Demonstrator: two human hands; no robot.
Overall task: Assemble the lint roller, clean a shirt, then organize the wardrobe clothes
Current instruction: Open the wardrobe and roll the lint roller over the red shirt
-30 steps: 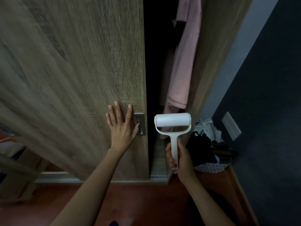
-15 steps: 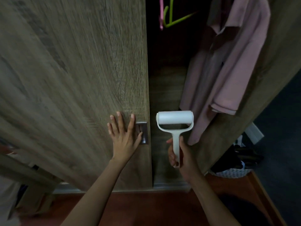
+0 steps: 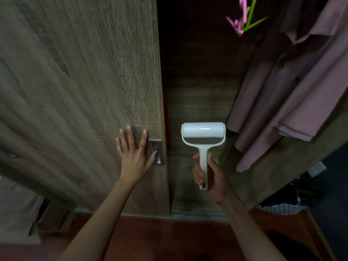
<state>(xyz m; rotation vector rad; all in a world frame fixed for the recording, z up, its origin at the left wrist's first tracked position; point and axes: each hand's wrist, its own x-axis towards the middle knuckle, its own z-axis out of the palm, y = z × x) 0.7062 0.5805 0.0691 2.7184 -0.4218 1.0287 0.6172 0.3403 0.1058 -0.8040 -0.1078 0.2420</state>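
Dimly, wood door (image 3: 84, 81), prob. reddish floor (image 3: 150, 238)

We're in a home, a bedroom corner by the look of it. There's a tall wood-grain wardrobe door (image 3: 75, 91) standing partly open, with a recessed metal pull (image 3: 157, 147) at its edge. A pink shirt (image 3: 282, 110) hangs inside, with coloured plastic hangers (image 3: 240, 28) above. Down low we see a reddish-brown floor (image 3: 150, 240) and a white patterned bag (image 3: 280, 209) of dark things.

No readable text, labels or numbers anywhere.
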